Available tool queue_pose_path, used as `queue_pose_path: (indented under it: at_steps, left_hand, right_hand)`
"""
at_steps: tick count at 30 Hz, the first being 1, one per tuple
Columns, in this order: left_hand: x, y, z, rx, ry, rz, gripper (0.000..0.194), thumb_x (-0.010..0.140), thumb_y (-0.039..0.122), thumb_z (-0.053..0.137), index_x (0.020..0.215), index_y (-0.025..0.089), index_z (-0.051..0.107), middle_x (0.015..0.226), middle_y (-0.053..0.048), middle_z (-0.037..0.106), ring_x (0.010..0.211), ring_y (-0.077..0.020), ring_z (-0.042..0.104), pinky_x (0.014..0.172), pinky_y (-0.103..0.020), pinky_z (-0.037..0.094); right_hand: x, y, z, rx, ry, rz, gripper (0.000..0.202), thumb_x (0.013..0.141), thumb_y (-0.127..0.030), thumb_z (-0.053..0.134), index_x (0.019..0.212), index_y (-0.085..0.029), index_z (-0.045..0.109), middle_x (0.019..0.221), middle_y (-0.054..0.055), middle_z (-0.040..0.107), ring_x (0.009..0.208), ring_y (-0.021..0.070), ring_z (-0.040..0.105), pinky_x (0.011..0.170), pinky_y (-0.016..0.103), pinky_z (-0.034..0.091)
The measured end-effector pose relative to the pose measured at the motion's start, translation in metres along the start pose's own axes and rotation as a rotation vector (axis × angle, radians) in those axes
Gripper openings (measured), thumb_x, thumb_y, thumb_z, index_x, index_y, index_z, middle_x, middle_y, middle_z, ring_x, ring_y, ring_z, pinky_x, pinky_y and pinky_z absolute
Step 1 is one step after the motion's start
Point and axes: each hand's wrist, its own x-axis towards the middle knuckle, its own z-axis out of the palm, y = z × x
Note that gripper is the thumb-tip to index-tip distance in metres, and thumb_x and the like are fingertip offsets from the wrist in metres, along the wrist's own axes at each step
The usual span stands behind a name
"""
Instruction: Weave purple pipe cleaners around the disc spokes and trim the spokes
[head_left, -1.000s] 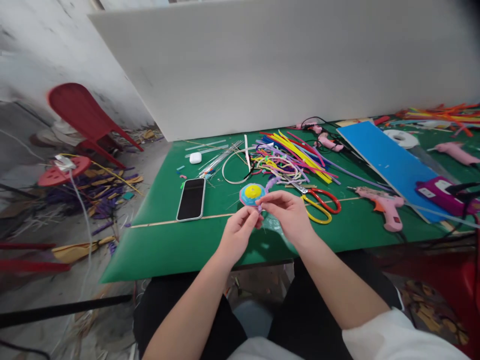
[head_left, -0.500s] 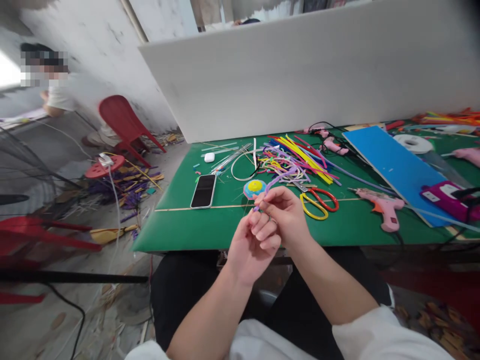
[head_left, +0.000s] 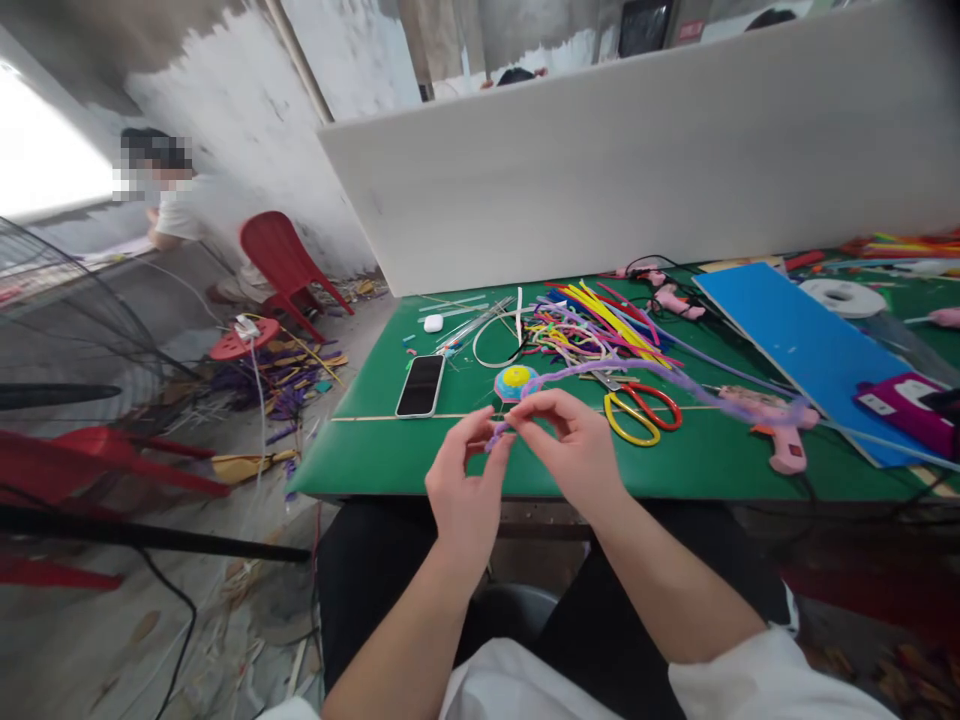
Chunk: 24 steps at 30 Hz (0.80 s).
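Between my two hands is a fuzzy purple pipe cleaner (head_left: 622, 366), its long free length stretching off to the right above the scissors. My left hand (head_left: 466, 470) pinches its short, bent end between thumb and fingers. Close beside it, my right hand (head_left: 564, 440) grips the same pipe cleaner with thumb and forefinger. Just beyond my fingertips lies a round piece in blue, pink and yellow (head_left: 516, 380). Scissors with one yellow and one red handle (head_left: 643, 412) rest to the right of my right hand.
A phone (head_left: 420, 386) and a white earbud case (head_left: 433, 323) lie left on the green table (head_left: 360, 455). Behind my hands is a heap of coloured pipe cleaners (head_left: 570, 335). Rightward are a pink glue gun (head_left: 780, 425) and a blue board (head_left: 795, 350). A white panel (head_left: 600, 170) borders the back.
My hands have moved slightly apart, and the left hand has turned from curled fingers to an open-looped pinch. The pipe cleaner's long end now swings out to the right. The view has shifted left.
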Motion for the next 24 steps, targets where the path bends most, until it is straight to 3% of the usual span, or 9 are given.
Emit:
queue_pose_path:
  at_steps: [3, 6, 8, 12, 14, 16, 18, 21, 24]
  left_hand:
    - [0.006, -0.007, -0.006, 0.314, -0.006, 0.347, 0.015, 0.075, 0.015, 0.060, 0.088, 0.021, 0.066, 0.084, -0.001, 0.067, 0.077, -0.0117, 0.060, 0.075, -0.025, 0.047]
    - [0.011, -0.007, -0.010, 0.349, -0.097, 0.459, 0.012, 0.076, 0.014, 0.059, 0.084, 0.019, 0.067, 0.080, -0.002, 0.067, 0.073, -0.0116, 0.060, 0.070, -0.024, 0.048]
    - [0.011, -0.007, -0.010, 0.279, -0.213, 0.356, 0.007, 0.076, 0.017, 0.059, 0.078, 0.018, 0.066, 0.074, -0.001, 0.066, 0.068, -0.0113, 0.059, 0.065, -0.023, 0.048]
    - [0.005, -0.007, -0.013, -0.042, -0.457, -0.051, 0.015, 0.081, 0.026, 0.054, 0.076, 0.016, 0.063, 0.065, -0.001, 0.064, 0.056, -0.0110, 0.059, 0.051, -0.021, 0.047]
    - [0.005, -0.007, -0.018, -0.073, -0.467, -0.064, 0.018, 0.084, 0.025, 0.049, 0.081, 0.016, 0.064, 0.070, -0.002, 0.066, 0.062, -0.0123, 0.062, 0.057, -0.023, 0.050]
    - [0.011, -0.004, -0.026, 0.045, -0.349, 0.124, 0.018, 0.085, 0.020, 0.047, 0.087, 0.018, 0.065, 0.084, -0.004, 0.067, 0.078, -0.0139, 0.062, 0.072, -0.027, 0.050]
    - [0.023, 0.000, -0.034, 0.201, -0.215, 0.428, 0.022, 0.081, 0.015, 0.053, 0.099, 0.021, 0.063, 0.101, -0.005, 0.064, 0.095, -0.0168, 0.058, 0.083, -0.032, 0.047]
    - [0.047, 0.005, -0.039, 0.451, -0.379, 0.839, 0.035, 0.075, 0.017, 0.061, 0.109, 0.024, 0.059, 0.115, -0.006, 0.059, 0.114, -0.0234, 0.047, 0.094, -0.040, 0.040]
    - [0.065, 0.008, -0.037, 0.596, -0.484, 0.987, 0.025, 0.077, 0.022, 0.059, 0.102, 0.025, 0.061, 0.100, -0.003, 0.065, 0.108, -0.0205, 0.051, 0.099, -0.043, 0.034]
  right_hand:
    - [0.000, 0.002, 0.001, -0.030, 0.000, 0.002, 0.004, 0.073, -0.018, 0.060, 0.076, -0.021, 0.061, 0.077, 0.000, 0.064, 0.075, 0.0135, 0.060, 0.075, 0.029, 0.049]
    - [0.000, 0.004, -0.002, -0.017, -0.010, 0.031, 0.005, 0.073, -0.018, 0.060, 0.076, -0.021, 0.062, 0.077, 0.000, 0.064, 0.076, 0.0139, 0.060, 0.075, 0.029, 0.049]
    - [0.002, 0.005, -0.005, 0.055, -0.038, 0.078, 0.005, 0.071, -0.018, 0.062, 0.074, -0.021, 0.062, 0.076, 0.000, 0.063, 0.075, 0.0137, 0.060, 0.074, 0.029, 0.049]
    - [0.007, 0.006, -0.010, 0.367, -0.159, 0.248, 0.010, 0.066, -0.018, 0.068, 0.073, -0.021, 0.062, 0.070, -0.002, 0.062, 0.067, 0.0122, 0.060, 0.065, 0.026, 0.049]
    - [0.010, 0.007, -0.014, 0.472, -0.223, 0.322, 0.010, 0.065, -0.016, 0.067, 0.072, -0.020, 0.062, 0.068, -0.003, 0.060, 0.064, 0.0111, 0.059, 0.063, 0.025, 0.048]
    - [0.012, 0.008, -0.018, 0.522, -0.313, 0.381, 0.007, 0.066, -0.014, 0.066, 0.071, -0.018, 0.063, 0.065, -0.003, 0.059, 0.061, 0.0099, 0.057, 0.062, 0.025, 0.047]
    - [0.013, 0.008, -0.023, 0.563, -0.427, 0.417, 0.005, 0.066, -0.013, 0.064, 0.071, -0.016, 0.064, 0.062, -0.002, 0.059, 0.058, 0.0096, 0.056, 0.062, 0.025, 0.047]
    - [0.013, 0.007, -0.031, 0.639, -0.583, 0.427, 0.004, 0.067, -0.013, 0.063, 0.071, -0.014, 0.065, 0.058, -0.001, 0.060, 0.054, 0.0099, 0.056, 0.059, 0.025, 0.047]
    - [0.011, 0.005, -0.037, 0.696, -0.693, 0.430, 0.003, 0.067, -0.013, 0.065, 0.071, -0.012, 0.065, 0.058, 0.001, 0.061, 0.052, 0.0098, 0.057, 0.053, 0.023, 0.046]
